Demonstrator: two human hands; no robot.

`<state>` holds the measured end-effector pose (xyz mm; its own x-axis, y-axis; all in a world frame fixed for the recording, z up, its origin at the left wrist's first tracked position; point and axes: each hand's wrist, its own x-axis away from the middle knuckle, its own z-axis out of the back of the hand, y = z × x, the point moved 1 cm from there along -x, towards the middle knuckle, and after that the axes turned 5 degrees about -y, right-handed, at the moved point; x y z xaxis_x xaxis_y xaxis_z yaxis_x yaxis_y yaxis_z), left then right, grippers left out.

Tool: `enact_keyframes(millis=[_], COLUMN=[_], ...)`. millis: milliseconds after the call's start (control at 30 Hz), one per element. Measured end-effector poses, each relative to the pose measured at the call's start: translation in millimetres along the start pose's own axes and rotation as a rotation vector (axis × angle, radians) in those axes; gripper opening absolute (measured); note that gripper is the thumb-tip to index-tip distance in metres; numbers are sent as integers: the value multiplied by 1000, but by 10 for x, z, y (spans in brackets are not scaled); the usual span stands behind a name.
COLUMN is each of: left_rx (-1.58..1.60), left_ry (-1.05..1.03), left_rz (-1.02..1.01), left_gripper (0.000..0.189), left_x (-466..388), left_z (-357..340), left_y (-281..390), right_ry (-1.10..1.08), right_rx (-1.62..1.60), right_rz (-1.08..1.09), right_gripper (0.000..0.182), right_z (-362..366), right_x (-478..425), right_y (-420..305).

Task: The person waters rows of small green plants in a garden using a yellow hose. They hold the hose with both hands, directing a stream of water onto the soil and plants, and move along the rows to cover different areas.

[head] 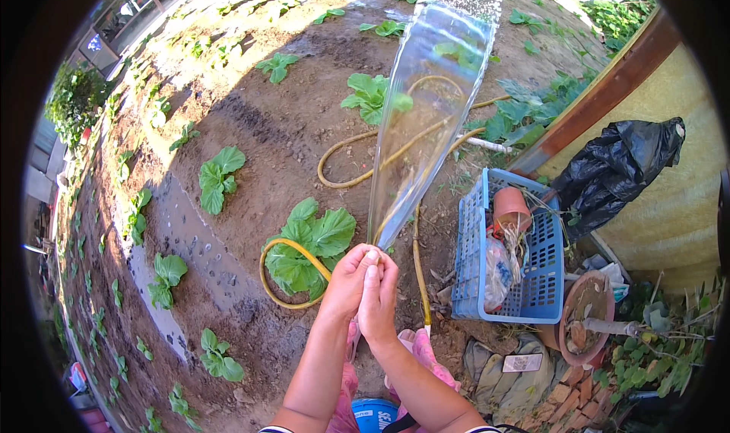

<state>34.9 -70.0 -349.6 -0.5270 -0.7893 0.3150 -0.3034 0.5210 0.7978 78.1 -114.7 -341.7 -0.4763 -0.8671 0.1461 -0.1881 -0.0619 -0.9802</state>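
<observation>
My left hand (347,282) and my right hand (377,296) are pressed together around the end of a yellow garden hose (319,265). Out of the grip a wide, clear fan of water (430,108) shoots forward and breaks into drops at its far edge. From my hands the hose loops left over a large leafy green plant (311,236), and more of it lies curled on the soil beyond. Which fingers pinch the hose mouth is partly hidden by the other hand.
Rows of leafy seedlings (217,179) grow in soil, with a muddy puddle (199,256) at left. At right stand a blue plastic crate (513,313) holding a pot, a black plastic bag (619,170) and a round planter (607,296). A blue bucket (373,416) is by my feet.
</observation>
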Motion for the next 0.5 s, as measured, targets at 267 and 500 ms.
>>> enact_keyframes(millis=[267, 500], left_rx=[25, 20], left_ry=[6, 39], left_rz=[8, 0], left_gripper=[16, 17], left_x=[6, 15], left_z=[6, 32], left_y=[3, 7], right_ry=[-26, -27], right_rx=[38, 54], right_rz=[-2, -8], right_gripper=[32, 37], right_z=[2, -5], right_x=[1, -3], right_y=[-8, -29])
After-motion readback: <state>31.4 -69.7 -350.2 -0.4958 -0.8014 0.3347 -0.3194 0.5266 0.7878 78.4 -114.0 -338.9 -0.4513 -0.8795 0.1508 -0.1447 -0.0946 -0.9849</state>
